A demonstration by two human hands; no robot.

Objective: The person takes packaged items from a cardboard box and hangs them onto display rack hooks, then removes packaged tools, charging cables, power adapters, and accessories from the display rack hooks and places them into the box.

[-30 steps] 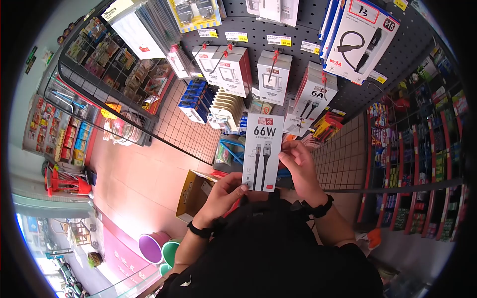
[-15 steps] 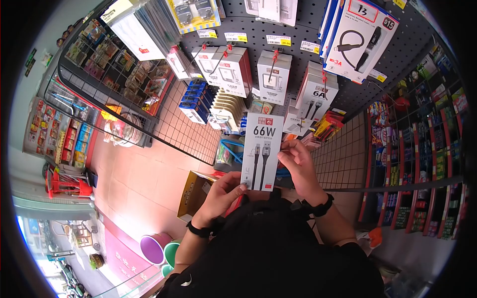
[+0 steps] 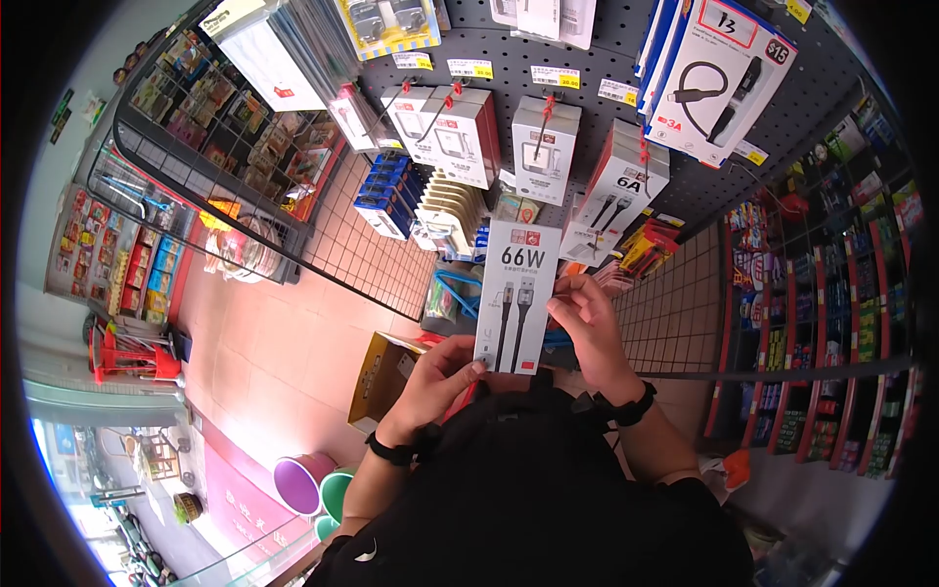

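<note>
A white box (image 3: 517,296) marked 66W, with two dark cable plugs pictured on it, is held upright in front of my body. My left hand (image 3: 435,383) grips its lower left corner, thumb on the front face. At the right edge, my right hand (image 3: 590,323) pinches the box with bent fingers. Just beyond it, white boxes marked 6A (image 3: 622,186) and a white charger box (image 3: 545,149) hang from hooks on the dark pegboard (image 3: 597,61).
Blue-backed cable packs (image 3: 717,83) hang at upper right. An open yellow carton (image 3: 380,380) stands on the floor left of my left hand. A purple bucket (image 3: 298,485) is at lower left. Wire mesh (image 3: 675,303) and stocked shelves (image 3: 817,323) are on the right.
The hanging goods and price tags have shifted slightly in view. Both hands keep hold of the 66W box, nearly unmoved.
</note>
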